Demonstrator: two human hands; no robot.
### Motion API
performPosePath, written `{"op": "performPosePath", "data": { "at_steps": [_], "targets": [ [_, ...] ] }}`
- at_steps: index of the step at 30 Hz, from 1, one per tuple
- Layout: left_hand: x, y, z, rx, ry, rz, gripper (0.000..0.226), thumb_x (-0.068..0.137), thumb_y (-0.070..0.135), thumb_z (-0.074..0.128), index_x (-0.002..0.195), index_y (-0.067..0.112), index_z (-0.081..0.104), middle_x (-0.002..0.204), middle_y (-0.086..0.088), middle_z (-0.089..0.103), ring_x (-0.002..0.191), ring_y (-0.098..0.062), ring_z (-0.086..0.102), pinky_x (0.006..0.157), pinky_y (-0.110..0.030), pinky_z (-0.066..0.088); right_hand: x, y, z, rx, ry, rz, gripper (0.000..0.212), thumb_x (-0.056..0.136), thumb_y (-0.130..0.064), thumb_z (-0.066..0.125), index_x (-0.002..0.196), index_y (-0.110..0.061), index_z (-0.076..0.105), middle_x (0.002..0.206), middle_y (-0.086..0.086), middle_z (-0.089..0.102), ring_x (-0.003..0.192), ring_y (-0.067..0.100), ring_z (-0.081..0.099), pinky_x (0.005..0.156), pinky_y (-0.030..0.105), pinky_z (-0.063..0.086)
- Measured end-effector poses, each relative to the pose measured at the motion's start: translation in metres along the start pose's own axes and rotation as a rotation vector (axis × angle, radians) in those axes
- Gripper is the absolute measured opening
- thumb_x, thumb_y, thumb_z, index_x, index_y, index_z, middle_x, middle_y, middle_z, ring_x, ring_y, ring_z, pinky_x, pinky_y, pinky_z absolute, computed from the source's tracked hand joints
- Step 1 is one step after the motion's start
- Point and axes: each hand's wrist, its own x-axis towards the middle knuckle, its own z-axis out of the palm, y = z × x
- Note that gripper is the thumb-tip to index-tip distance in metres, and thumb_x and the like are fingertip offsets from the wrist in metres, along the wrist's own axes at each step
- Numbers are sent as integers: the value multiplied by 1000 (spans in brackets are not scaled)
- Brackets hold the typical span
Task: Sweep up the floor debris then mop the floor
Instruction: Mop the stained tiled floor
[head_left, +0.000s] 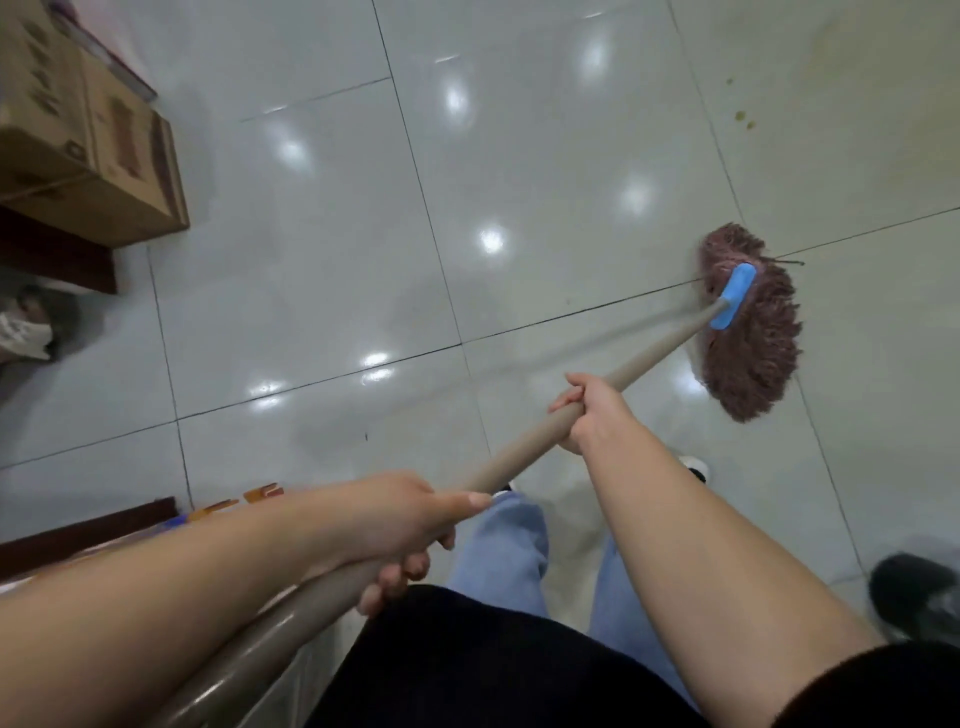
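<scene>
Both hands are wrapped round the mop handle: the left hand grips it low in the frame near the body, thumb laid along the shaft, and the right hand curls round it further up, at frame centre. The 2 grips sit well apart, which looks right for steering a long, stiff, light pole; its smooth finish could slip in a loose hold. From there the shaft runs to a blue clamp and the soft, floppy string mop head, flat on the glossy tile floor at middle right. Small yellowish spots lie upper right, a cardboard box upper left
</scene>
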Motion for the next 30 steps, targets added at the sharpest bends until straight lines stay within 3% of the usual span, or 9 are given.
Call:
{"op": "performPosePath", "data": {
  "at_steps": [10,15,17,19,23,27,30],
  "targets": [
    [-87,122,-50,309,324,363,47,83,59,54,81,11,50,30,5,44,24,-13,39,33,-17,39,-105,-149,78,331,-380,-350,35,94,-3,46,62,-15,36,28,-6,33,20,5,33,31,8,32],
    [-102,212,-55,449,503,495,42,86,55,52,75,14,47,34,2,46,21,-11,40,31,-16,38,-135,-246,104,477,-509,-511,25,95,-3,43,71,-9,45,35,3,50,28,10,52,34,17,46],
    [-97,252,-55,545,585,498,40,87,55,50,75,17,46,46,-2,50,20,-9,41,30,-16,38,-132,-281,109,483,-496,-539,20,95,-8,45,76,-6,46,51,11,59,35,16,60,37,21,50],
    [-89,289,-57,654,663,488,39,87,56,48,74,19,44,54,-1,51,23,-8,44,29,-17,40,-120,-313,112,462,-430,-515,20,95,-16,50,79,-5,45,62,12,56,32,17,59,38,22,51],
    [-57,353,-69,921,755,469,37,90,58,39,74,24,38,65,5,51,46,-10,49,44,-23,43,-78,-359,121,386,-235,-431,30,96,-29,50,76,-8,42,33,5,49,25,13,50,40,20,51],
    [-17,393,-88,1123,769,422,33,95,51,35,83,20,36,67,6,43,59,-16,47,55,-26,37,-25,-367,136,233,-115,-268,24,101,-33,36,101,-10,42,62,13,55,55,20,55,48,33,47],
    [9,401,-103,1283,766,359,29,97,45,34,100,18,43,78,4,50,77,-21,54,61,-26,35,12,-353,147,178,-69,-92,20,101,-22,29,106,-7,42,69,13,50,60,21,49,52,33,43]
  ]
}}
